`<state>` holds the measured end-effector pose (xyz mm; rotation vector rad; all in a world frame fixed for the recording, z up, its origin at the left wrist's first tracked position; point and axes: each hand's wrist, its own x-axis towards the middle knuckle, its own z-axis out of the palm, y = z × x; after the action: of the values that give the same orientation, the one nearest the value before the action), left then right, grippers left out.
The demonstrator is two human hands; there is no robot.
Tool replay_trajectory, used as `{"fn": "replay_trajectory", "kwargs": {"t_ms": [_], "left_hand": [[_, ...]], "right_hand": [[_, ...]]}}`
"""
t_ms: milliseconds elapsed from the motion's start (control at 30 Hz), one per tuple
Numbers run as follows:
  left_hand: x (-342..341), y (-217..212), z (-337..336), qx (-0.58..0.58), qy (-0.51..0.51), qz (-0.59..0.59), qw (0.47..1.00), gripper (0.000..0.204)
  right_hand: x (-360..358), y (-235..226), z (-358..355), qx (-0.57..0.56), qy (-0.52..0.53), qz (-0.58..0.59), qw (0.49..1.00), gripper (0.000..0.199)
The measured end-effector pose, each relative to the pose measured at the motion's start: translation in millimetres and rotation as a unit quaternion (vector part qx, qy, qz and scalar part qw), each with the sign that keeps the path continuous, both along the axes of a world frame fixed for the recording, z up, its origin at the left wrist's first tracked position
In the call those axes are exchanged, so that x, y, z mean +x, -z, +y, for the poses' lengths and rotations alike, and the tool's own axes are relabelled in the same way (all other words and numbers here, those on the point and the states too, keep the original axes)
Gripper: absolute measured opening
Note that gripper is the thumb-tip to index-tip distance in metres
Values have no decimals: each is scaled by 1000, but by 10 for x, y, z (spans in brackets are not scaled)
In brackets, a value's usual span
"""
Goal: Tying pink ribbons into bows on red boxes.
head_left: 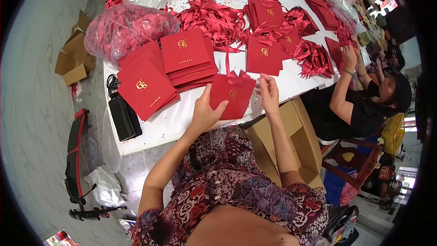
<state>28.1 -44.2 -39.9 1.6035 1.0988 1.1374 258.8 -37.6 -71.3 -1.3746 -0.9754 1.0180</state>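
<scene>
- The white table (182, 118) runs away from me, crowded with red goods; its near edge curves just below my hands, and the only bare strip lies along that edge, to the left of my left hand.
- A clear plastic bag of red ribbon (125, 27) bulges at the far left of the table, near its left edge.
- Two stacks of red folders (173, 68) with gold emblems lie fanned left of centre; a careless sweep of my arm could, I judge, push them off the near edge.
- An open cardboard box (291, 141) sits below the table edge at my right, beside a seated co-worker (364, 105).
- The red folder (232, 94) with its ribbon bow is held over the near edge; if my grip slackened, it could slide floorward.
- My left hand (204, 113) clamps the folder's lower left corner, thumb on top.
- My right hand (269, 94) has its fingers loosely spread, tips touching the folder's right edge.
</scene>
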Motion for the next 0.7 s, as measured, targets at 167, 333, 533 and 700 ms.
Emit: {"fn": "replay_trajectory", "kwargs": {"t_ms": [167,333,533,700], "left_hand": [[269,57,191,-13,-33,-55,998,59],[33,-113,16,13,-17,58,998,63],[-541,-219,-32,222,-156,273,923,66],[-881,-229,-69,181,-196,386,883,65]], "right_hand": [[-233,80,-156,-16,-56,187,981,31],[149,89,376,26,188,34,981,36],[793,529,979,96,206,-204,952,51],[401,449,959,122,295,-491,810,48]]}}
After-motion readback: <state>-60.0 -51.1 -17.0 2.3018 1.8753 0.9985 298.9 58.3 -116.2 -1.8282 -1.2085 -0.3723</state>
